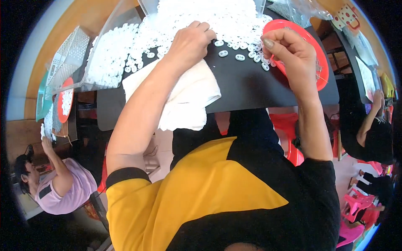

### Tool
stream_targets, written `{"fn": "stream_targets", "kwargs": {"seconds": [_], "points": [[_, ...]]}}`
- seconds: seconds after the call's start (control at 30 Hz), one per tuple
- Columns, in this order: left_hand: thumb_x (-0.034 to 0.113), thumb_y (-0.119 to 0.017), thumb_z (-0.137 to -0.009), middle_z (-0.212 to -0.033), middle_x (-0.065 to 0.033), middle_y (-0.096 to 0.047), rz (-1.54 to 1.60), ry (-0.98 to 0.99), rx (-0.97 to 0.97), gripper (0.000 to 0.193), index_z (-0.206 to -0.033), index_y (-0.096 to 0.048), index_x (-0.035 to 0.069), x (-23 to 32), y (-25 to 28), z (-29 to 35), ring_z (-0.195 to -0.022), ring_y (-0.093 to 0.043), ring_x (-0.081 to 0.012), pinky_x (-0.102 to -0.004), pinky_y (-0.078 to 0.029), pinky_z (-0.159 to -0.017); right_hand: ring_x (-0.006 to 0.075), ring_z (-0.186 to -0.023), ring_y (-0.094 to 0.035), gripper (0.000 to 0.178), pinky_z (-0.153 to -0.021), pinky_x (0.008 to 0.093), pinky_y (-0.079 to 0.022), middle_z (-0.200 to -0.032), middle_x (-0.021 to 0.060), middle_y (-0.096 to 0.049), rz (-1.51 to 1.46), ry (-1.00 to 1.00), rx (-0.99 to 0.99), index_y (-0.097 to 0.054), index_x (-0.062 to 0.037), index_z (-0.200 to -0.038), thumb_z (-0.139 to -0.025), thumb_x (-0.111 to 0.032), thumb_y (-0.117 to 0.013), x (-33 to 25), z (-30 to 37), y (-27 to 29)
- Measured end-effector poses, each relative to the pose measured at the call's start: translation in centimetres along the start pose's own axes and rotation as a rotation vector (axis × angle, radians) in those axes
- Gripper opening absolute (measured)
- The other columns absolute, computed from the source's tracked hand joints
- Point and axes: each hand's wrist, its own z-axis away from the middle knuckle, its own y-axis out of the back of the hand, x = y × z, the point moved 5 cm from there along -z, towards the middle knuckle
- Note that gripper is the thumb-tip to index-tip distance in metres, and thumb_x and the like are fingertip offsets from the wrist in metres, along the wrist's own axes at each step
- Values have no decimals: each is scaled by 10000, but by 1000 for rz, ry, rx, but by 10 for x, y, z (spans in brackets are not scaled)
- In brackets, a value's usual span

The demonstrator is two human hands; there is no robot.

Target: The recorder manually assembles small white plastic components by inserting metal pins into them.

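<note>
My left hand [191, 45] is at the near edge of a heap of small white oval plastic pieces [205, 12], each with two holes. Its fingers are curled inward; whatever they grip is hidden. Over a red plate [310, 39] at the right, my right hand [291, 54] pinches thumb against forefinger. Anything in that pinch is too small to name. Thin metal bits [321, 69] lie on the plate. Several loose white pieces [240, 57] are scattered between my hands. Beneath my left forearm, a folded white cloth [194, 94] hangs over the table's front edge.
A clear bin [109, 23] full of white pieces stands on the dark table [255, 92] at the left. Clear plastic bags [299, 12] lie at the back right. One person [67, 186] works at far left beside baskets; another person's arm [368, 119] shows at far right.
</note>
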Motion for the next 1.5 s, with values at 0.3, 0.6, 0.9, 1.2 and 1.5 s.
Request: {"fn": "stream_targets", "kwargs": {"seconds": [0.3, 0.6, 0.9, 1.2, 1.5], "points": [[10, -588, -735, -813, -69, -577, 0, -32, -49, 139, -832, -655, 85, 6, 2, -2, -840, -584, -256, -385, -514, -664, 61, -674, -549, 111, -600, 183, -396, -731, 7, -604, -4, 12, -18, -645, 3, -939, -887, -85, -601, 6, 3, -1], [18, -577, -746, -823, -92, -582, -53, 0, -92, 37, -759, -606, 36, 8, 0, -3, -838, -590, -274, -398, -516, -699, 53, -690, -550, 141, -615, 180, -402, -734, 6, -607, 101, 133, -48, -646, 7, -942, -888, -118, -610, -16, -20, -27], [97, -640, -746, -852, -112, -596, -86, 18, -150, 95, -816, -618, 36, 14, -6, -6, -866, -594, -290, -393, -515, -716, 66, -627, -518, 54, -577, 212, -429, -694, 9, -590, -181, 151, 5, -629, 21, -822, -847, -22, -608, -25, -66, -57], [160, -675, -741, -862, -125, -607, -86, 112, -228, 184, -858, -625, 27, 9, -8, -6, -858, -600, -297, -403, -509, -711, 49, -602, -481, 78, -536, 211, -394, -650, -18, -551, -50, 153, 77, -616, 13, -790, -841, -44, -606, 9, -64, -52], [130, -645, -746, -850, -129, -603, -30, 166, -239, 138, -829, -621, 23, 5, -7, -6, -849, -597, -300, -417, -499, -716, 73, -612, -505, 93, -543, 243, -420, -641, 13, -572, 190, 191, 79, -623, 22, -820, -841, -67, -605, 15, -67, -49]]}}
